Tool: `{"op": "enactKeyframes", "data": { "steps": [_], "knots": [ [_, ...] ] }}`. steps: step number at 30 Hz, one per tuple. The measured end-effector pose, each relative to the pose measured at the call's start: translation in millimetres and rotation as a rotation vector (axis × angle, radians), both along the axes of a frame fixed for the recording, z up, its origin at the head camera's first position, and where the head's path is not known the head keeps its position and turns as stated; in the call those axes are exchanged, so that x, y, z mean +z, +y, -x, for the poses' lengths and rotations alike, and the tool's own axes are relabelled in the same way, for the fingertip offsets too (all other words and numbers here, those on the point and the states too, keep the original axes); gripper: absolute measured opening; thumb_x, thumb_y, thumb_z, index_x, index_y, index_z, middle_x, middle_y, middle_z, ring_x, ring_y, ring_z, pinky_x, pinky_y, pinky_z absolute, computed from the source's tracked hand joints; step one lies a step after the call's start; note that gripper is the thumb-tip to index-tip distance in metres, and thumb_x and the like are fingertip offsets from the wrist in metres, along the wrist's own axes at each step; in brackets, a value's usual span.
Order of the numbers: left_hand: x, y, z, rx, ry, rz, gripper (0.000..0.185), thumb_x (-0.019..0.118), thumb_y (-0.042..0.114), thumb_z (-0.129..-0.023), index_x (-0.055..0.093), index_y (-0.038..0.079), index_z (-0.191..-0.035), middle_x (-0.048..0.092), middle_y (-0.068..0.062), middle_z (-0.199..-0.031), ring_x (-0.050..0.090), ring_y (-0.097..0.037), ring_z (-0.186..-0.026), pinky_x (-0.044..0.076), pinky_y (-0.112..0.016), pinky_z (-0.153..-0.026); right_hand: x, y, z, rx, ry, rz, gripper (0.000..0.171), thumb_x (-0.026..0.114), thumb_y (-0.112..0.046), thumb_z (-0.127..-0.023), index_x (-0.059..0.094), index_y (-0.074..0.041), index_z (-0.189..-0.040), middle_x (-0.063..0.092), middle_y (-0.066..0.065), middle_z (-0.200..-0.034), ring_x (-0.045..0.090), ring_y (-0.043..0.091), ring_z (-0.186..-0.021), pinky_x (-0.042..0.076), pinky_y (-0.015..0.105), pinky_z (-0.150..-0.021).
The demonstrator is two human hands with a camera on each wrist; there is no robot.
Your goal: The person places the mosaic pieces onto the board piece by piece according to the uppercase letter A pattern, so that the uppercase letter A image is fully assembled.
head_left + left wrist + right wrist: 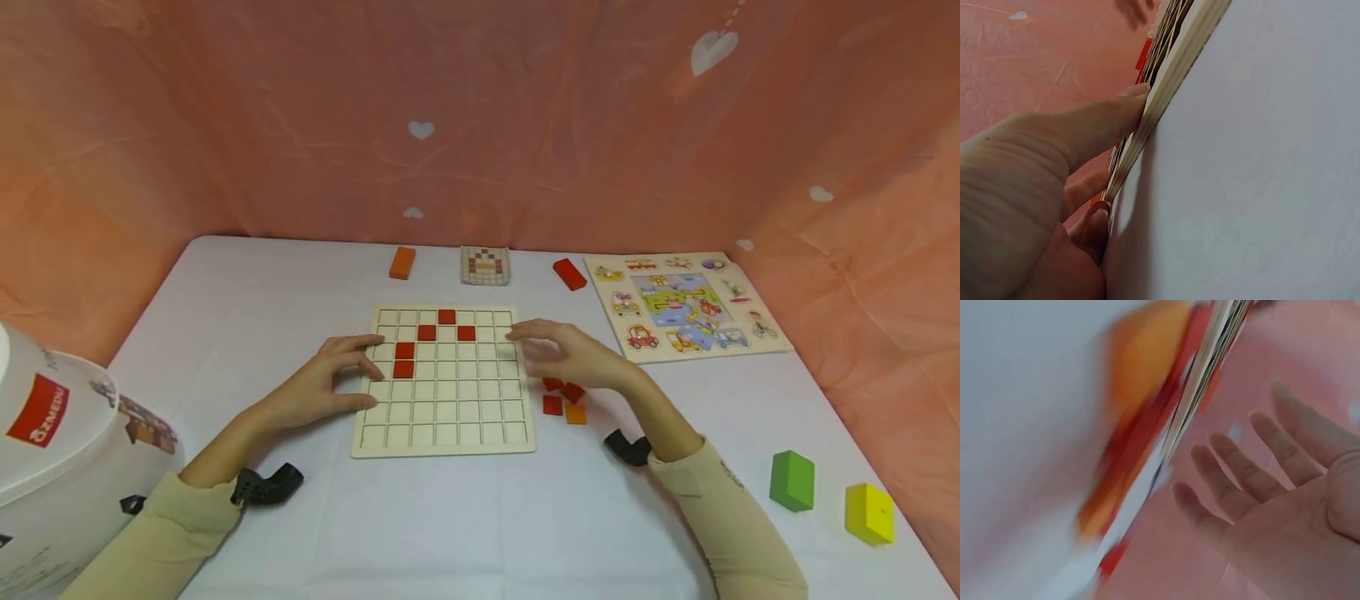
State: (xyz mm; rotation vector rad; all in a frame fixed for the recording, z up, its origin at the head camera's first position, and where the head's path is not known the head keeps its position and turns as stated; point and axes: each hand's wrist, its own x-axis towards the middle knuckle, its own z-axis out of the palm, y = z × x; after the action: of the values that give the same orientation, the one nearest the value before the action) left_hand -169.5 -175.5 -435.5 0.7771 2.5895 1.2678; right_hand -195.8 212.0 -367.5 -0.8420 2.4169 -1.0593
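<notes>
A pale wooden grid board (446, 412) lies flat on the table, several red square tiles (403, 368) set in its upper and left cells. My left hand (318, 383) rests at the board's left edge, fingertips spread over the rim; in the left wrist view the thumb (1107, 122) touches the layered edge. With fingers extended and nothing held, my right hand (577, 354) hovers by the upper right edge. Just below it are several loose red tiles (552, 405) and an orange tile (576, 414), partly hidden by the hand.
Behind the board lies a small pattern card (484, 265) between an orange block (402, 262) and a red block (570, 274). A picture puzzle (637, 296) is at the back right. Green (792, 481) and yellow (869, 514) blocks stand front right. A white bucket (82, 492) is at left.
</notes>
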Motion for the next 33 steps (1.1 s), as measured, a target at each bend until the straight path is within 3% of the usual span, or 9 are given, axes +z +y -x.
{"op": "enactKeyframes", "data": {
  "steps": [4, 9, 17, 25, 33],
  "knots": [
    [0.3, -1, -1.3, 0.008, 0.005, -0.003, 0.024, 0.084, 0.022, -0.082, 0.071, 0.016, -0.102, 0.037, -0.015, -0.155, 0.022, -0.04, -0.143, 0.019, -0.069, -0.109, 0.0, 46, 7.0, -0.118, 0.036, -0.017, 0.04, 0.066, 0.004, -0.09, 0.06, 0.004, -0.129, 0.061, 0.019, -0.131, 0.051, 0.036, -0.123, 0.039, 0.058, -0.105],
    [-1.2, 1, -2.6, 0.007, 0.014, -0.015, 0.024, 0.083, 0.022, -0.082, 0.071, 0.016, -0.101, 0.037, -0.015, -0.155, 0.022, -0.039, -0.142, 0.019, -0.068, -0.11, -4.5, 76, 11.7, -0.171, 0.015, -0.057, 0.037, 0.065, 0.01, -0.087, 0.063, 0.007, -0.123, 0.065, 0.02, -0.122, 0.056, 0.035, -0.11, 0.046, 0.052, -0.097],
    [-3.9, 5, -4.1, 0.004, 0.026, -0.006, 0.026, 0.083, 0.022, -0.083, 0.07, 0.017, -0.104, 0.037, -0.015, -0.155, 0.023, -0.038, -0.141, 0.02, -0.067, -0.11, -13.3, 74, 12.2, -0.174, 0.049, -0.064, 0.032, 0.069, 0.008, -0.087, 0.066, 0.005, -0.119, 0.067, 0.018, -0.116, 0.057, 0.033, -0.106, 0.047, 0.041, -0.091],
    [-2.3, 0, -10.4, -0.032, 0.016, 0.045, 0.04, 0.083, 0.03, -0.082, 0.068, 0.021, -0.118, 0.031, -0.013, -0.158, 0.02, -0.041, -0.145, 0.021, -0.069, -0.109, -19.6, 70, 11.3, -0.171, 0.048, -0.045, 0.031, 0.066, 0.01, -0.086, 0.066, 0.006, -0.117, 0.068, 0.017, -0.111, 0.056, 0.032, -0.101, 0.046, 0.039, -0.09],
    [-5.7, -4, -13.9, -0.086, 0.058, 0.008, 0.055, 0.085, 0.032, -0.079, 0.065, 0.018, -0.128, 0.035, -0.01, -0.156, 0.022, -0.038, -0.145, 0.019, -0.069, -0.109, -17.1, 69, 9.0, -0.172, 0.021, -0.067, 0.029, 0.065, 0.011, -0.086, 0.066, 0.006, -0.114, 0.069, 0.017, -0.11, 0.056, 0.03, -0.099, 0.046, 0.042, -0.089]
  ]
}}
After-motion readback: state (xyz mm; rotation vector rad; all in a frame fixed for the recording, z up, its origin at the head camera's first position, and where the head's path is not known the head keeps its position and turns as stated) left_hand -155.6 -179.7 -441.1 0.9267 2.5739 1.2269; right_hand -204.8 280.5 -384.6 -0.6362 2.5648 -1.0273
